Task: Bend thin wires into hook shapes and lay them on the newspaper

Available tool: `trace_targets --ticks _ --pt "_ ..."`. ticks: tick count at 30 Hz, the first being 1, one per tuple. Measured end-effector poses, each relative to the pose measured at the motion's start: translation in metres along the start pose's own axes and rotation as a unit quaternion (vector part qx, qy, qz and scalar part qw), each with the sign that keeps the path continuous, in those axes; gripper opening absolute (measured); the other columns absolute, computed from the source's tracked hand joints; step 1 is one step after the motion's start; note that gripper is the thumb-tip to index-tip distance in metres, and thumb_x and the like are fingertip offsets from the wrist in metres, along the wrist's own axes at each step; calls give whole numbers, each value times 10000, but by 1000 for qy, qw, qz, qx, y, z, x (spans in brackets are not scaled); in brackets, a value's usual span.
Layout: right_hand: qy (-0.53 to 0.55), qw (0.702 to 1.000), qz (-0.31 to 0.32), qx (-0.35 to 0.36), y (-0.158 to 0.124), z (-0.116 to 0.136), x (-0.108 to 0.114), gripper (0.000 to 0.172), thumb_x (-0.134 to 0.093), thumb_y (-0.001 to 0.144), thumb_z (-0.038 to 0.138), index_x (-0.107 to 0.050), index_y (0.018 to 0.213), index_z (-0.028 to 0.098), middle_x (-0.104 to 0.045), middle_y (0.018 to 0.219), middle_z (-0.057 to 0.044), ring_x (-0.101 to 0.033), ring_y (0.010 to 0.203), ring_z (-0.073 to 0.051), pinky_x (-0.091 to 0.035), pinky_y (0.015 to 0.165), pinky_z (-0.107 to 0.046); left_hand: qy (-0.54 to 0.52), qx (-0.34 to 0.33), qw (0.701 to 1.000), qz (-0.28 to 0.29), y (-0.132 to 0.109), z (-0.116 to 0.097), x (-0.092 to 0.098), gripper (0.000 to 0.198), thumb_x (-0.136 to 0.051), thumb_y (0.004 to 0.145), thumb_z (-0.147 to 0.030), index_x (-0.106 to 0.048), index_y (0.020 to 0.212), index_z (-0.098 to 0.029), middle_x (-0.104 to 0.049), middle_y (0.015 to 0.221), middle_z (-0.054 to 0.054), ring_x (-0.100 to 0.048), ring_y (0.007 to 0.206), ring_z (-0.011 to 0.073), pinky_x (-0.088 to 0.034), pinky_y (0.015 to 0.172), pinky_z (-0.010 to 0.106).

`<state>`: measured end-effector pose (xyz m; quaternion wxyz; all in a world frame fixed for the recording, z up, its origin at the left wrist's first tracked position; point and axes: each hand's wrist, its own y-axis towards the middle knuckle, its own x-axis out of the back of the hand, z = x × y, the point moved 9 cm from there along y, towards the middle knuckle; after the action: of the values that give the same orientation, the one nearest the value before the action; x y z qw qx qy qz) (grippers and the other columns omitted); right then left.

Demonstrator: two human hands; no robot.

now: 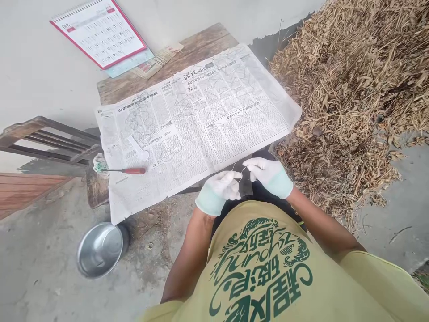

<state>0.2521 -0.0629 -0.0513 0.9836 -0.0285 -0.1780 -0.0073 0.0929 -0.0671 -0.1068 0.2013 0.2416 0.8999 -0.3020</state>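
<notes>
My left hand (219, 190) and my right hand (268, 175), both in white gloves with pale green cuffs, meet just off the table's near edge. A thin wire (242, 171) bent in a curve runs between them, and the fingertips of each hand are pinched on it. Beyond, newspaper (187, 156) covers most of the table. Bent wire triangles (214, 96) are spread over its right part. Round wire loops (139, 118) are grouped on the left part, and a pair of wire rings (171, 155) sits nearer to me.
On the left lie a red-handled screwdriver (134, 171) and a white flat strip (139, 147). A calendar (100, 33) leans at the back wall. A wooden chair (50, 138) and metal pot (100, 252) are left; dry leaves (342, 103) are heaped right.
</notes>
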Motion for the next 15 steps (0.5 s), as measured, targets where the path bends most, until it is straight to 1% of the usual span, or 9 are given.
trace_targets --ticks 2,5,7,9,12,15 --pt "-14 1000 9 21 0 4 2 289 -569 957 229 -811 1111 253 -728 639 50 -689 644 -141 -568 769 -293 -3 -1 1000 10 0 1 3 493 -880 771 -534 -732 983 -115 -653 566 -5 -641 460 159 -548 484 281" --pt "-29 997 33 64 -1 11 2 348 -532 970 209 -807 1180 245 -746 684 36 -684 647 -139 -577 755 -290 -30 -3 1000 -6 -1 1 10 445 -931 722 -470 -728 901 -117 -684 630 8 -667 500 156 -584 530 289" --pt "-53 992 57 101 -2 16 0 366 -517 979 201 -809 1195 249 -764 737 23 -683 665 -137 -576 745 -285 -62 6 998 -11 -4 2 13 424 -944 710 -444 -700 820 -116 -676 647 7 -677 517 151 -604 566 293" --pt "-87 984 78 134 -2 18 -2 362 -516 991 198 -816 1183 258 -772 776 15 -682 695 -136 -569 748 -280 -89 20 996 -4 -6 4 13 407 -918 753 -440 -666 777 -121 -660 654 6 -688 544 151 -614 597 297" --pt "-125 971 93 179 -2 17 -5 336 -520 1021 209 -822 1155 268 -752 761 17 -676 725 -138 -553 764 -272 -114 35 993 6 -11 6 11 374 -844 843 -455 -663 795 -132 -683 717 34 -717 625 171 -624 648 319" --pt "-137 958 97 231 -4 19 -6 318 -511 1053 228 -816 1139 260 -730 757 11 -666 734 -138 -537 768 -269 -148 37 988 7 -13 7 8 339 -824 864 -419 -650 769 -143 -677 742 35 -706 668 164 -612 663 310"
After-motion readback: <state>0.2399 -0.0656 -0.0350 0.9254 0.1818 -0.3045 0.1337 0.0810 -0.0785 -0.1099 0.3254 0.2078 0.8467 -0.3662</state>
